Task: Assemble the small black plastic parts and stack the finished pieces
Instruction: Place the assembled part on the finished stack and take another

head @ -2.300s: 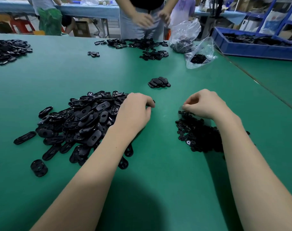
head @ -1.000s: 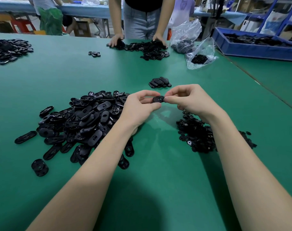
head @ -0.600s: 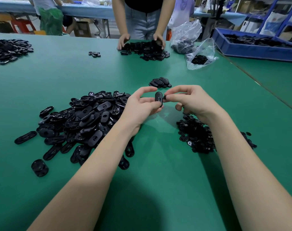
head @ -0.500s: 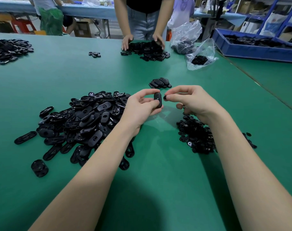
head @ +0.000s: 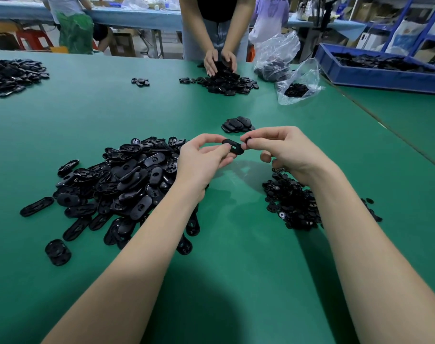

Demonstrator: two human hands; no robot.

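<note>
Black and oval, the slotted plastic plate [head: 233,146] sits pinched in the left hand [head: 203,158] above the green table [head: 236,256]; the right hand [head: 283,150] pinches a small black plastic clip [head: 246,141] beside it. The clip should line up squarely with the slot before being pressed in.

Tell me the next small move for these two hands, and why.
Probably bring the right hand left to press its small piece into the slot of the oval part that the left hand pinches. The two sit close together above the table, apparently not yet joined.
</note>
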